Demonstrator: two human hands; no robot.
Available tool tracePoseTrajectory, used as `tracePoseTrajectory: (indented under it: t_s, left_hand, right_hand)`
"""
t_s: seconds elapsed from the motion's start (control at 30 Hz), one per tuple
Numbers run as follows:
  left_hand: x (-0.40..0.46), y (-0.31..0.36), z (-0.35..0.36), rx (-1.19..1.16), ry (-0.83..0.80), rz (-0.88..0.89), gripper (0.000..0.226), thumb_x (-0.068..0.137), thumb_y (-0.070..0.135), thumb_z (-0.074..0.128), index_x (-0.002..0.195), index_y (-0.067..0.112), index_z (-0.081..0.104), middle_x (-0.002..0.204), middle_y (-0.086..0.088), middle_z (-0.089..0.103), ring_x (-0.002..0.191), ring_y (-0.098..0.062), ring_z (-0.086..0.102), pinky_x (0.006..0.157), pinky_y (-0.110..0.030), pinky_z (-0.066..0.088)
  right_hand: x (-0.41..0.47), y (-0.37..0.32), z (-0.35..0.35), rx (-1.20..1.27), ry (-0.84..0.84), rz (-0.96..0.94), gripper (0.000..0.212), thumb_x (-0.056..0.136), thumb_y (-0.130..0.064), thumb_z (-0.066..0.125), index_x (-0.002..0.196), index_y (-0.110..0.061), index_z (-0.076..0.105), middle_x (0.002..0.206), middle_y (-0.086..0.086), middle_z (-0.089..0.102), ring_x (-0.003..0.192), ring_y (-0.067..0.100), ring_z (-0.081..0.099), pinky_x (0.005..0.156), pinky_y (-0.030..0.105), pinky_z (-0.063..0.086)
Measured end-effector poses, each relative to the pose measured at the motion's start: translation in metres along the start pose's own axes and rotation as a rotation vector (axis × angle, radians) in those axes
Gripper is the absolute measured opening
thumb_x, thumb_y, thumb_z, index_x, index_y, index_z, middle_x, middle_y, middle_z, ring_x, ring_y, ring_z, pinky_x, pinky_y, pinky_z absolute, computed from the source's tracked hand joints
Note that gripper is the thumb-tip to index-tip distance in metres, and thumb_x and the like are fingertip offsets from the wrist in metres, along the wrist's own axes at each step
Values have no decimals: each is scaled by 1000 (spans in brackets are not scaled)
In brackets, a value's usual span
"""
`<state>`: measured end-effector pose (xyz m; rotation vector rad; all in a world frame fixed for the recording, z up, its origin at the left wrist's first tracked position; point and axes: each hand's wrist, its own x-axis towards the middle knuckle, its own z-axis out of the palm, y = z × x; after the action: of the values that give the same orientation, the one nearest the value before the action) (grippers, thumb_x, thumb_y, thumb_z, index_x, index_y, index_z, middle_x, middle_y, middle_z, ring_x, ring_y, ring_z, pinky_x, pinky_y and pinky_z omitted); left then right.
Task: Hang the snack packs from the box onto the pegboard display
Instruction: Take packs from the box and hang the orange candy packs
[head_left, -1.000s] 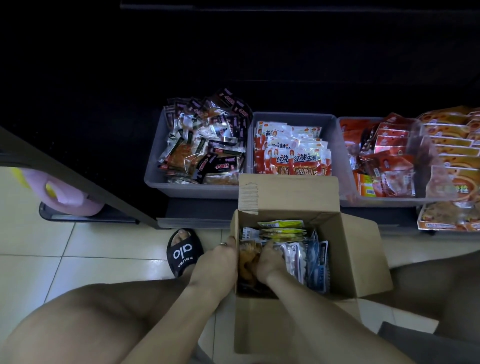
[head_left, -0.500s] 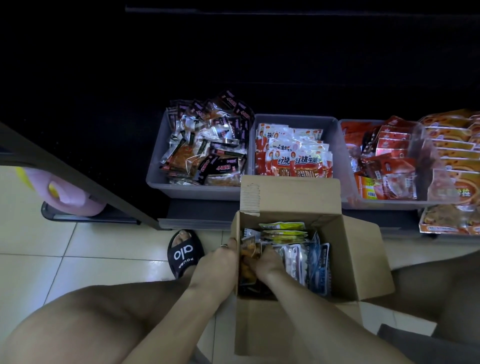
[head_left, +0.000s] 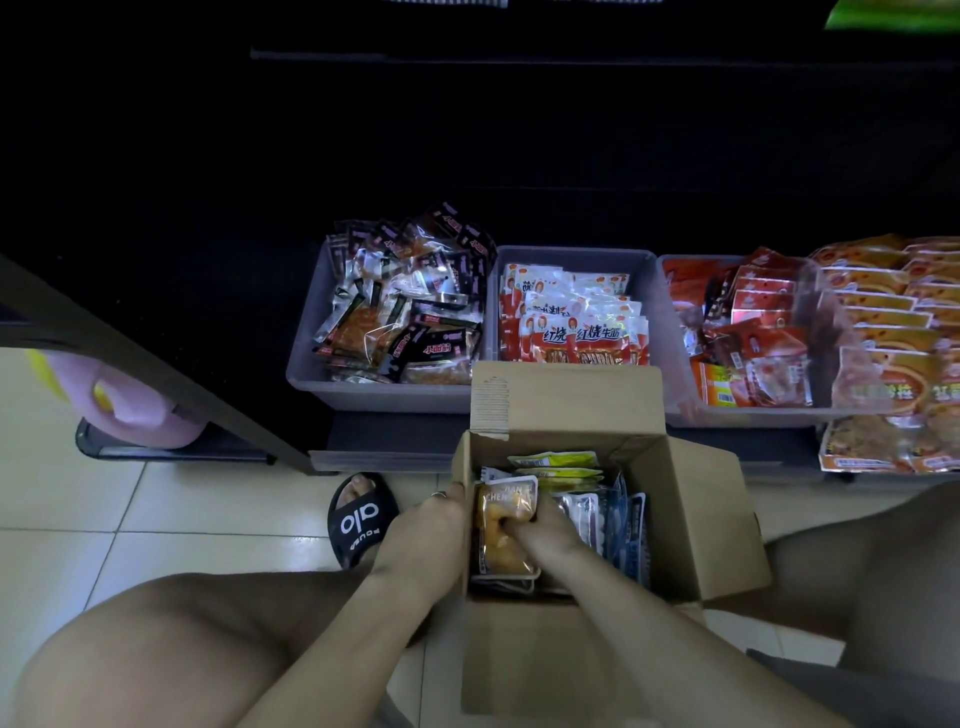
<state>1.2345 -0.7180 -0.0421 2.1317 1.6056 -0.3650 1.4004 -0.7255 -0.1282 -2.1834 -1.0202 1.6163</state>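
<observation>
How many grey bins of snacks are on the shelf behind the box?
3: left bin with dark packs, middle bin with red-and-white packs, right bin with red packs. More may lie beyond the right edge, where packs pile up.

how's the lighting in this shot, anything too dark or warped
Head view: the upper half is nearly black, so the display above the grey bins is unreadable; the cardboard box, both hands and the floor tiles are evenly lit; wide-angle bending curves the edges; the packs at far right look slightly soft.
</observation>
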Motion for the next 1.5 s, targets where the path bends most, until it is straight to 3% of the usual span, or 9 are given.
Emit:
tracePoseTrajectory:
  t_s: [0.2, 0.37, 0.5, 0.7, 0.83, 0.97, 1.07, 1.2, 1.5]
  left_hand:
    - [-8, -1, -9, -96, 2, -42, 30, 99, 11, 45, 129, 10, 52, 113, -13, 70, 97, -33, 71, 76, -42, 58]
    - [-16, 7, -23, -231, 149, -44, 38, 103, 20, 48, 140, 18, 43, 131, -11, 59, 103, -33, 68, 78, -44, 57]
    - [-20, 17, -37, -551, 239, 22, 48, 105, 34, 57, 150, 24, 44, 144, 4, 55, 134, -17, 50, 93, -27, 42]
    - [-22, 38, -50, -1019, 65, -23, 71, 94, 57, 68, 153, 33, 36, 143, 14, 52, 129, -1, 50, 106, -22, 37]
    - [-29, 52, -68, -1084, -93, -23, 89, 74, 88, 65, 149, 48, 39, 144, 24, 57, 133, -3, 54, 116, -35, 42]
    - [-44, 83, -94, -1080, -23, 37, 49, 91, 52, 74, 134, 41, 54, 118, 27, 64, 100, 22, 55, 78, 6, 39]
    - [-51, 100, -111, -1154, 6, 108, 56, 88, 44, 79, 137, 40, 52, 126, 23, 69, 110, 11, 63, 101, -13, 45]
    - [-54, 112, -138, -1188, 39, 180, 71, 81, 68, 77, 143, 51, 45, 142, 28, 57, 135, 1, 51, 118, -40, 39]
    - [-77, 111, -212, -1213, 194, 162, 45, 90, 65, 67, 129, 42, 66, 128, 16, 72, 126, -15, 64, 116, -50, 43]
  right_hand:
    - [-16, 10, -33, 228, -73, -43, 29, 93, -21, 72, 121, -21, 63, 108, -4, 75, 97, 13, 70, 78, 26, 51]
    - [-29, 16, -53, 468, -175, -109, 51, 76, -22, 77, 125, -11, 69, 114, 9, 78, 110, 29, 73, 107, 51, 51]
    - [-45, 16, -73, 621, -214, -122, 49, 81, -16, 76, 129, -7, 67, 118, 15, 75, 110, 32, 72, 99, 49, 57]
    - [-71, 18, -105, 886, -299, -76, 45, 95, -16, 58, 137, -1, 62, 142, 29, 58, 134, 48, 53, 117, 57, 38]
    - [-101, 1, -125, 1032, -405, -118, 44, 99, -14, 49, 137, 3, 61, 131, 24, 65, 100, 36, 72, 78, 42, 61]
    - [-128, -17, -140, 1096, -395, -203, 47, 99, -19, 52, 141, 3, 58, 136, 28, 61, 100, 34, 69, 79, 39, 59]
    - [-141, -26, -150, 1189, -399, -226, 55, 98, -21, 58, 147, 0, 50, 151, 28, 48, 119, 37, 54, 111, 50, 39]
    - [-167, -46, -161, 1247, -423, -326, 33, 98, -20, 55, 124, -6, 70, 109, 14, 72, 89, 26, 69, 89, 40, 49]
    - [-211, -100, -190, 1040, -287, -519, 39, 102, -24, 58, 137, -7, 63, 133, 16, 69, 125, 35, 65, 100, 48, 51]
